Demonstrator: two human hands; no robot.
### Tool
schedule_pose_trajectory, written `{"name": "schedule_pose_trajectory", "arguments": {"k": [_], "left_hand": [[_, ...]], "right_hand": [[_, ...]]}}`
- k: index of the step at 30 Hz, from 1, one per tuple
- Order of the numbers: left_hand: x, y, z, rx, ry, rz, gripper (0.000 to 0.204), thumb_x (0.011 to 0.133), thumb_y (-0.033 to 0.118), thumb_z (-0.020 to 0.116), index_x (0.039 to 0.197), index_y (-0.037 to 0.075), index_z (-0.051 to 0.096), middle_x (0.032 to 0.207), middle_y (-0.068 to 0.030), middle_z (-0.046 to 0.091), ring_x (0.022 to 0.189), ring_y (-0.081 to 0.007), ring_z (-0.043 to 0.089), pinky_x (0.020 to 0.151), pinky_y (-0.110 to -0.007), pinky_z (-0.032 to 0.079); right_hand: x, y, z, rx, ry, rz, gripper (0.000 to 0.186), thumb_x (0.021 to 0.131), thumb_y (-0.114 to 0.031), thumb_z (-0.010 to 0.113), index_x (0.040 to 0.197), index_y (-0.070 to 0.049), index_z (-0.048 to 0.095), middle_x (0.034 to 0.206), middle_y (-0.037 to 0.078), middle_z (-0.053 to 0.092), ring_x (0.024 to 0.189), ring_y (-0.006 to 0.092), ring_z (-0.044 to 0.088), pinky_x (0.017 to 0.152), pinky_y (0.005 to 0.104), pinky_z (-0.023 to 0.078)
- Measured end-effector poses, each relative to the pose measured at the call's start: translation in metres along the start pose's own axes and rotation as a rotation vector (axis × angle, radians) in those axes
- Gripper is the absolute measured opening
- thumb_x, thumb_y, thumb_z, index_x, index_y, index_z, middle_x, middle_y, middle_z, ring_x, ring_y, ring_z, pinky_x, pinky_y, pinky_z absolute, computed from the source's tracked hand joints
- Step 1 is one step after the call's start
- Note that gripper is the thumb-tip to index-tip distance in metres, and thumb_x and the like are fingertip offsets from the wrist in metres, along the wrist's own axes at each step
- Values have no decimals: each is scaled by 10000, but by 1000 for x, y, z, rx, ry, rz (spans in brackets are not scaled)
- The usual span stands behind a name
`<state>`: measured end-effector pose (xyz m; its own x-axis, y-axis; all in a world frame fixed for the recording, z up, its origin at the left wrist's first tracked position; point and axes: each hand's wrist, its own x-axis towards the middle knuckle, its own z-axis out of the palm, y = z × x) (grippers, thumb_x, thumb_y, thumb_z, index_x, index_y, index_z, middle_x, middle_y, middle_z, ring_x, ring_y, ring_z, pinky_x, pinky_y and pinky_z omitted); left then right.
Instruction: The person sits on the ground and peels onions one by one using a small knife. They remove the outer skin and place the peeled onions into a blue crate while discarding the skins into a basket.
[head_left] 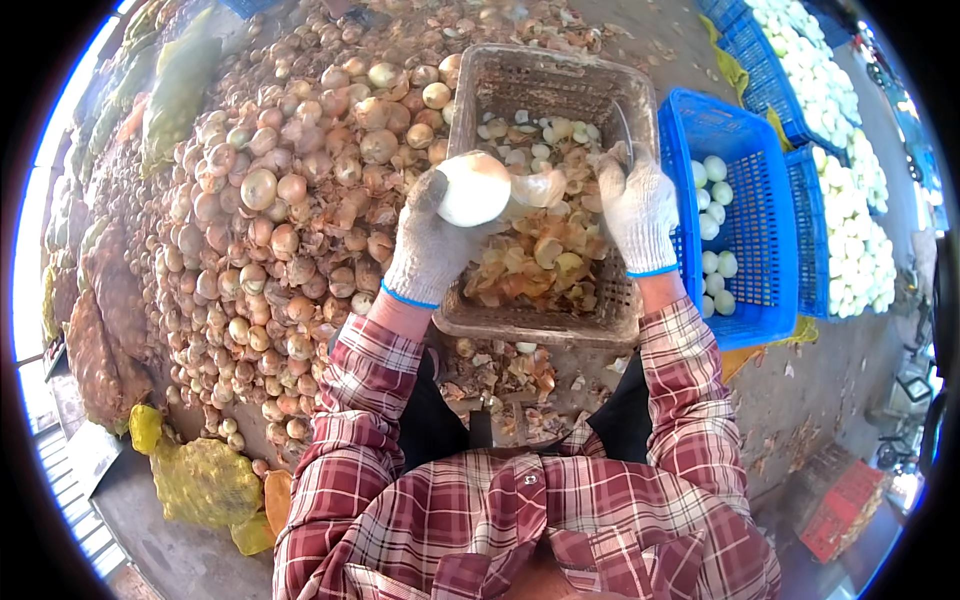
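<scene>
My left hand (432, 245), in a white knit glove with a blue cuff, is closed round a large pale onion (474, 188) over the left side of a dirty brown crate (545, 326). A loose piece of onion skin (540, 189) shows just right of the onion; whether it is still attached I cannot tell. My right hand (640, 208), gloved alike, is closed over the crate's right side, with the thin blade of a knife (625, 125) pointing up and away from it. Its handle is hidden in the fingers. Skins and small onion scraps (545, 250) lie in the crate.
A big heap of unpeeled onions (280, 240) spreads to the left. Close on the right stands a blue crate (740, 310) with several peeled onions (712, 200). Full blue crates (805, 225) line the far right. Yellow net sacks (205, 480) lie at lower left.
</scene>
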<state>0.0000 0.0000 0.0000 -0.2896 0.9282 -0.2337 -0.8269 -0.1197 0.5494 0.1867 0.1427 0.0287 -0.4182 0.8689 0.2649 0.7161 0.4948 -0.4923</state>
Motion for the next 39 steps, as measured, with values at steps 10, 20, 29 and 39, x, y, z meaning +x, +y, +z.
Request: {"name": "schedule_pose_trajectory", "arguments": {"k": [10,20,29,39], "left_hand": [[3,9,-2,311,6,202,725,732,346,808,1265,-5,465,1204,-136,572,1107,-262,583,983,-399,468],[2,-1,7,423,45,201,657,750,283,773,1262,-13,486,1164,-125,590,1054,-198,592,925,-334,489],[-1,4,14,523,-35,96,837,697,295,767,1364,-47,396,1230,-164,566,1118,-266,578,981,-385,468],[-8,-11,33,655,2,286,1065,611,344,840,1441,-8,275,1279,-178,500,1167,-277,544,994,-403,474]], "right_hand": [[-36,-42,-2,-26,-120,-598,299,802,-148,612,1096,-98,586,744,71,595,604,249,625,543,381,481],[-33,-34,11,761,-574,437,260,852,-79,560,1104,-20,571,735,106,643,475,242,585,443,339,484],[-27,-52,-4,1083,-416,336,218,909,-142,660,1076,-1,641,822,12,631,743,55,544,678,230,482],[-31,-49,-3,1494,-437,538,197,932,-73,599,1096,20,656,933,26,677,810,72,601,738,216,496]]}}
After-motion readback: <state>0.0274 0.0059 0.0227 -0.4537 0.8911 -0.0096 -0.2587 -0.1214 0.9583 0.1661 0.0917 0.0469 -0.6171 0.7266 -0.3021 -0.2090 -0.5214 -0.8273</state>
